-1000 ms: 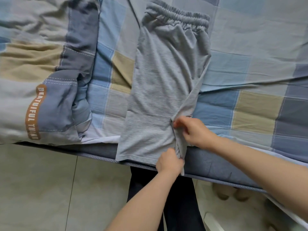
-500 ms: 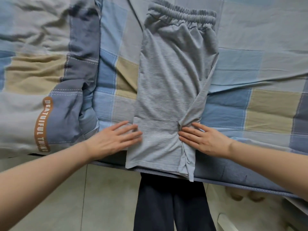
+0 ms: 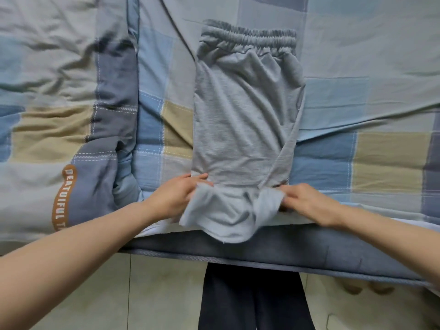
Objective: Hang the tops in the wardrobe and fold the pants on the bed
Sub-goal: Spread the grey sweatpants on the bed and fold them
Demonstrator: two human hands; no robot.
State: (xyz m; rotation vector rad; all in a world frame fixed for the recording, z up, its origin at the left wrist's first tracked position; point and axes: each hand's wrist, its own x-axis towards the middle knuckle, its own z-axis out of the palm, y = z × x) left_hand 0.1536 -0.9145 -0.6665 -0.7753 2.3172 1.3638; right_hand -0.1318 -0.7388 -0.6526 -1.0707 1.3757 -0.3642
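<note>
The left hand (image 3: 175, 196) and right hand (image 3: 307, 202) pinch the near hem of the gray pants (image 3: 242, 120), which stretch toward twelve o'clock on the bed (image 3: 357, 91).

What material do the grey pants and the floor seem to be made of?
Grey pants: probably soft cotton-type jersey knit, matte, with a heathered surface, soft wrinkles and a gathered elastic waistband. Floor: apparently glazed tile, pale with a slight sheen and straight joint lines.

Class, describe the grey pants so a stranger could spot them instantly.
On the blue-and-tan checked bed sheet, near the bed's front edge, lie the plain grey jersey pants, folded lengthwise. Unlike the patterned bedding, they are unpatterned, with a gathered elastic waistband at the far end.
</note>
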